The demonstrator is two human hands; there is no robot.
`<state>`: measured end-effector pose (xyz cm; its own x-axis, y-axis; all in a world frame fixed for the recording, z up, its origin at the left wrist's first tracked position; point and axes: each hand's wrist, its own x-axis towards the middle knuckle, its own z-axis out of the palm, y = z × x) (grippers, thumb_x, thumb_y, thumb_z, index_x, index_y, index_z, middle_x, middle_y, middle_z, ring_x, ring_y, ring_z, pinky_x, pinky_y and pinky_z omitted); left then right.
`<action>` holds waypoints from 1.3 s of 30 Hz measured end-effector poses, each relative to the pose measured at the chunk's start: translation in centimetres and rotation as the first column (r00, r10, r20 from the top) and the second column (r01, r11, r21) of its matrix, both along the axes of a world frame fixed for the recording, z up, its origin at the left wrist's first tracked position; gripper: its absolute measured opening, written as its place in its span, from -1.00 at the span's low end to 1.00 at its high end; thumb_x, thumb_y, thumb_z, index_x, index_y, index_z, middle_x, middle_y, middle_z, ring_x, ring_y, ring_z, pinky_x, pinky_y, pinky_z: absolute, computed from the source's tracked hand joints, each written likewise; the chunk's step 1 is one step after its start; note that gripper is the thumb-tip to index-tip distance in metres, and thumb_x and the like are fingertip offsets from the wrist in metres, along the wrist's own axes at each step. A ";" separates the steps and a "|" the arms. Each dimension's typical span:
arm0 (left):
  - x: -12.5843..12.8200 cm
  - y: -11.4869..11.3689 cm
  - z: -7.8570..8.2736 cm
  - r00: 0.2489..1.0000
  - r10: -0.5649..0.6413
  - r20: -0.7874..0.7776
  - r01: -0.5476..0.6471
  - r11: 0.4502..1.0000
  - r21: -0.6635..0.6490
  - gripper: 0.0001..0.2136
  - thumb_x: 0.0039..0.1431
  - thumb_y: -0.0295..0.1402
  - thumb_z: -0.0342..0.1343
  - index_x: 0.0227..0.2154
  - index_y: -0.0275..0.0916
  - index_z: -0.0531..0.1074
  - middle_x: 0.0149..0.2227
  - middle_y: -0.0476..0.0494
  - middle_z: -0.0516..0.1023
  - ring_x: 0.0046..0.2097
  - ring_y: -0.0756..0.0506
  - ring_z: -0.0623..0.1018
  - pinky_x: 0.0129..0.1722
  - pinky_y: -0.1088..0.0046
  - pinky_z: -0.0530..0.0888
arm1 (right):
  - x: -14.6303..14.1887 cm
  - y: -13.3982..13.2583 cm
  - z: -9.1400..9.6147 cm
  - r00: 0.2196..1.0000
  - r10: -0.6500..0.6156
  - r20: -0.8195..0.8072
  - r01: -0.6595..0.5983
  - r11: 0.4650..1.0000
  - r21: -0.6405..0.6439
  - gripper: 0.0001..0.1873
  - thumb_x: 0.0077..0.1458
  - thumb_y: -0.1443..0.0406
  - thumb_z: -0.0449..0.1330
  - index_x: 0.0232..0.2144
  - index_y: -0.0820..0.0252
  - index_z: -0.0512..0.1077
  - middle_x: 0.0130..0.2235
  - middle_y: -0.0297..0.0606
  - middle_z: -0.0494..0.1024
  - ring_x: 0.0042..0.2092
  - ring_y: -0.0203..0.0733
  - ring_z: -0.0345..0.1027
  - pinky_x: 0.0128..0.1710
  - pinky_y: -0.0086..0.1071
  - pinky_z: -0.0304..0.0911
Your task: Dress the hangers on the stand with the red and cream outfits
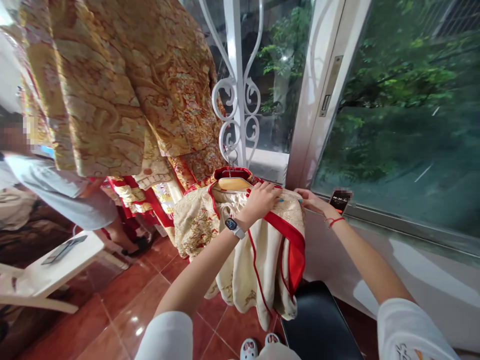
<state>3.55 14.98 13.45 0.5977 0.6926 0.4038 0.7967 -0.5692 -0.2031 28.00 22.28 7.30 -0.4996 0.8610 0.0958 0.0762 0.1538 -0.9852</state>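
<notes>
A cream and gold embroidered jacket (234, 255) with red trim hangs on a wooden hanger (233, 184), whose metal hook is up by the white scrolled grille. My left hand (263, 201), with a watch on its wrist, lies over the jacket's right-hand shoulder, its fingers bent on the cloth. At the outer end of that same shoulder, my right hand (310, 200) pinches the fabric. The front panel is folded open there, showing its red lining edge. Fingertips of both hands are partly hidden by the cloth.
Large gold brocade garments (112, 85) hang at upper left. A phone (340, 201) stands on the window ledge, close to my right wrist. Below are a black seat (318, 320) and red floor tiles. At left, a person (56, 185) is near a white bench (56, 265).
</notes>
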 end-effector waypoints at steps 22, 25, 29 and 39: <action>2.5 1.2 -0.2 0.971 0.241 0.007 -0.240 0.970 -0.040 -0.48 0.23 0.05 0.04 -0.06 -0.33 0.54 -0.22 -0.38 0.61 -0.09 -0.32 0.52 -0.10 0.19 0.33 | 0.2 0.0 -7.3 0.807 -0.580 0.114 0.419 0.697 0.582 -0.71 0.00 0.32 0.04 -0.28 0.24 0.52 -0.28 -0.18 0.62 -0.23 -0.08 0.42 -0.20 -0.28 0.33; 2.7 1.2 -0.3 0.969 0.248 0.023 -0.246 0.968 -0.052 -0.37 0.15 0.22 0.03 -0.20 -0.32 0.58 -0.25 -0.42 0.59 -0.12 -0.34 0.52 -0.10 0.16 0.32 | 1.3 -0.4 -8.7 0.797 -0.568 0.206 0.391 0.745 0.541 -0.73 0.04 0.32 0.06 -0.30 0.21 0.55 -0.29 -0.19 0.65 -0.23 -0.04 0.47 -0.19 -0.24 0.38; 2.6 1.6 -0.3 0.970 0.244 -0.016 -0.245 0.968 -0.048 -0.36 0.21 0.22 -0.05 -0.21 -0.33 0.60 -0.27 -0.42 0.60 -0.11 -0.35 0.53 -0.14 0.17 0.32 | 3.4 0.5 -4.4 0.610 -0.774 0.170 0.460 0.521 0.719 -0.59 0.01 0.46 0.04 -0.14 0.26 0.57 -0.08 0.00 0.63 -0.03 0.04 0.50 0.03 -0.12 0.36; 2.3 1.5 -1.2 0.979 0.195 0.058 -0.194 0.981 -0.007 -0.42 0.23 0.17 -0.02 -0.24 -0.29 0.61 -0.28 -0.38 0.60 -0.09 -0.35 0.49 -0.03 0.09 0.31 | 4.1 -6.9 -6.1 0.684 -0.708 0.178 0.471 0.614 0.633 -0.65 0.02 0.37 0.11 -0.14 0.14 0.56 -0.17 -0.11 0.67 -0.18 0.04 0.55 -0.12 -0.15 0.44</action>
<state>5.81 16.48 12.27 0.4270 0.7940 0.4327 0.9027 -0.4025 -0.1524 32.12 15.42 1.21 0.0105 0.8487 0.5288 0.6736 0.3848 -0.6310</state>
